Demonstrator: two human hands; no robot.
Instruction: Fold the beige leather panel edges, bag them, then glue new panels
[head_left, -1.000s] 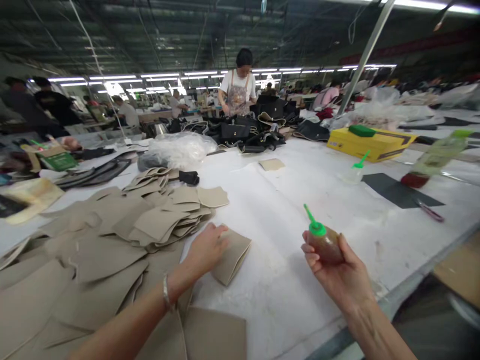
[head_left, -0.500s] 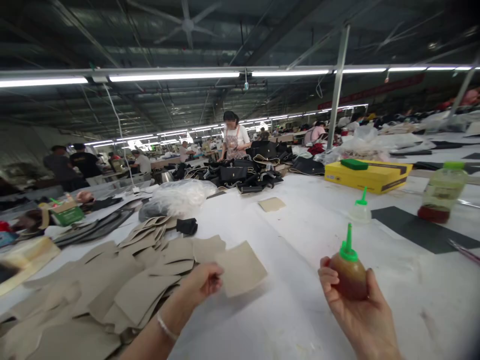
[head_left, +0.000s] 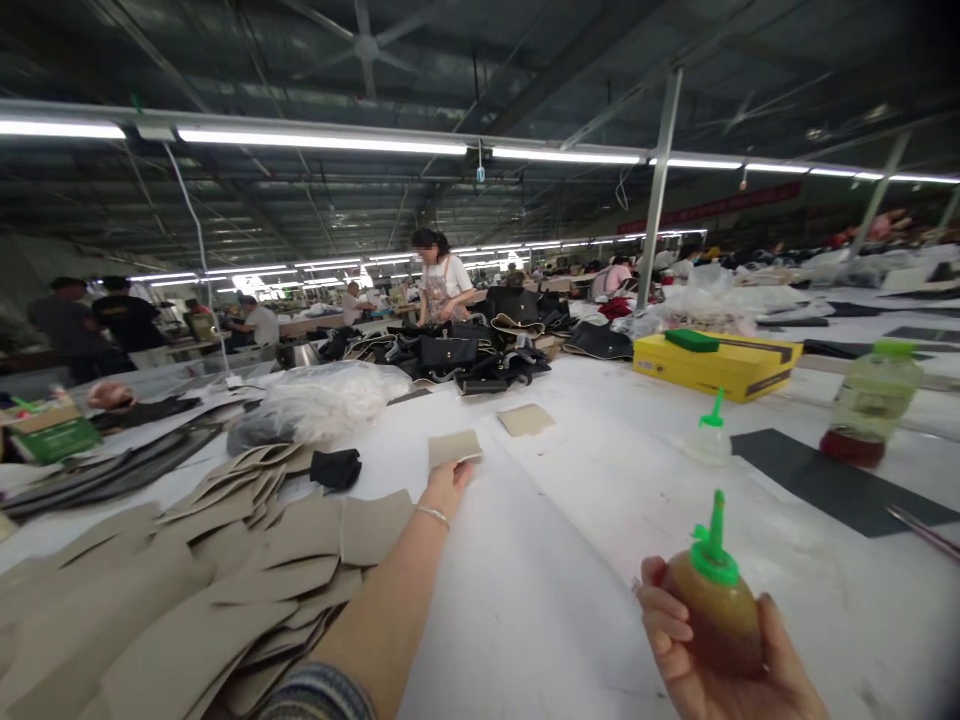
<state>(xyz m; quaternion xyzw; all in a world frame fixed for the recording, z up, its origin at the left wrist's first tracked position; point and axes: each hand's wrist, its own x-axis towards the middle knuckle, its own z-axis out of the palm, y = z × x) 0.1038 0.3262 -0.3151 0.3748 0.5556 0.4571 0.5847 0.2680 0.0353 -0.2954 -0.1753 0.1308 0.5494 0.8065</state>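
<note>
My left hand (head_left: 445, 487) is stretched forward over the white table, its fingers closed on the near edge of a beige panel (head_left: 453, 446). Just beyond it, to the right, another flat beige piece (head_left: 526, 420) lies on the table. Many more beige panels (head_left: 255, 580) are spread in overlapping layers at the left, beside my left forearm. At the lower right, my right hand (head_left: 720, 640) is wrapped around a squeeze bottle (head_left: 716, 600) of brown liquid. The bottle has a green nozzle cap pointing up.
A small clear bottle (head_left: 709, 440) with a green tip stands near a dark sheet (head_left: 825, 480). Behind are a yellow box (head_left: 712, 370) and a jar (head_left: 874, 400) of red liquid. Black leather pieces (head_left: 457, 355) are heaped in front of a co-worker (head_left: 442, 280); a plastic bag (head_left: 322, 400) lies left.
My left hand has carried the beige panel forward, away from me, toward the piece lying farther off. My right hand still holds the bottle, slightly lower in view. The view has shifted a little right.
</note>
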